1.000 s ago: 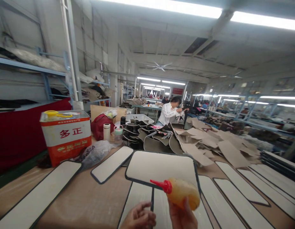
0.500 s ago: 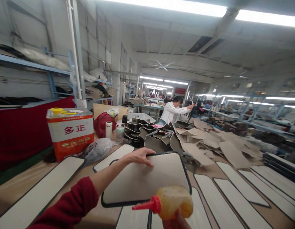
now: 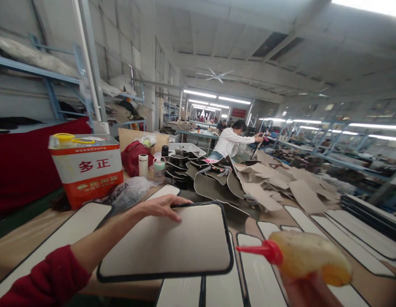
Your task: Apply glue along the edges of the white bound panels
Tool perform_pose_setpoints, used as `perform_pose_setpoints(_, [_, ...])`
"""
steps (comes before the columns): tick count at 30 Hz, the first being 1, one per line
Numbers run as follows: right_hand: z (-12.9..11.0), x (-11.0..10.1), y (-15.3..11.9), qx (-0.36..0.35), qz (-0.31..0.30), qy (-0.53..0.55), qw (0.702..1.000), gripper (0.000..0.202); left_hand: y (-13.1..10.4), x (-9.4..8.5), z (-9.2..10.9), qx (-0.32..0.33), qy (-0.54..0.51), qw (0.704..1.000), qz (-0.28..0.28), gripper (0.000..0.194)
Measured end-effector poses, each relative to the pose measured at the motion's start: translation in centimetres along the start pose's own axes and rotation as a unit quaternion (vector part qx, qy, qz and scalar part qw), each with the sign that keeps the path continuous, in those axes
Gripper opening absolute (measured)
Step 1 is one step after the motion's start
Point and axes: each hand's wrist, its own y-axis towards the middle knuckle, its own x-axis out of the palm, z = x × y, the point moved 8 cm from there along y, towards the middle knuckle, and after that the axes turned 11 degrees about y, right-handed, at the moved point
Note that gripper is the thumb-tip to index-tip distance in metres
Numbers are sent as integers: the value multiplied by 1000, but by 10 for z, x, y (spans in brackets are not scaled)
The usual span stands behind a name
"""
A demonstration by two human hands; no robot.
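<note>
My left hand (image 3: 162, 207) grips the far edge of a beige panel (image 3: 172, 247) with rounded corners and a dark rim, its thumb on the face. The panel is tilted up over the table. At the lower right, my right hand (image 3: 308, 288) is wrapped round a squeeze bottle (image 3: 310, 256) of yellowish liquid. The bottle's red nozzle points left, to the right of the panel's edge, apart from it. Long pale dark-edged strips (image 3: 260, 268) lie beneath and beyond.
An orange and white can (image 3: 89, 170) stands left, near a plastic bag (image 3: 130, 192) and a white flask (image 3: 143, 165). Dark curved pieces (image 3: 207, 187) and beige sheets (image 3: 307, 196) are heaped ahead. A person in white (image 3: 231, 143) is behind the heap.
The panel and my left hand have shifted left in view. My right hand has moved right with the bottle, which no longer overlaps the panel. The view has shifted slightly.
</note>
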Motion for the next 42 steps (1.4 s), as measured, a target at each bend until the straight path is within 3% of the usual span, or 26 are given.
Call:
perform_pose_setpoints(4, [-25,35,24,-54,-45,-51,996,78,-21,6,10,13,-4,998,-60,74])
perform_pose_setpoints(8, [-23,51,34,-47,-58,-89,993,77,-36,10,18,0,15,995,-97,70])
perform_pose_setpoints(14, [-16,70,31,-23,-173,-130,976,79,-45,12,28,0,28,992,-121,72])
perform_pose_setpoints(17, [-16,65,30,-20,-183,-128,975,81,-47,15,35,10,6,990,-140,73])
perform_pose_setpoints(28, [-24,16,35,-55,-112,-116,985,80,-43,17,36,-17,-28,987,-156,66])
perform_pose_setpoints(31, [-24,18,32,-65,-117,-109,985,76,-42,18,35,-22,-43,986,-159,67])
perform_pose_setpoints(34, [-20,33,21,-35,-143,-97,984,72,-41,20,35,-23,-51,984,-166,67])
perform_pose_setpoints(37, [-22,41,11,-26,-125,-111,986,77,-41,18,33,-20,-53,985,-161,68])
perform_pose_setpoints(40, [-23,28,14,-1,-101,-137,985,72,-41,16,29,-23,-52,986,-155,69])
perform_pose_setpoints(42, [-24,8,25,26,-86,-153,984,54,-41,15,28,-24,-51,986,-155,70])
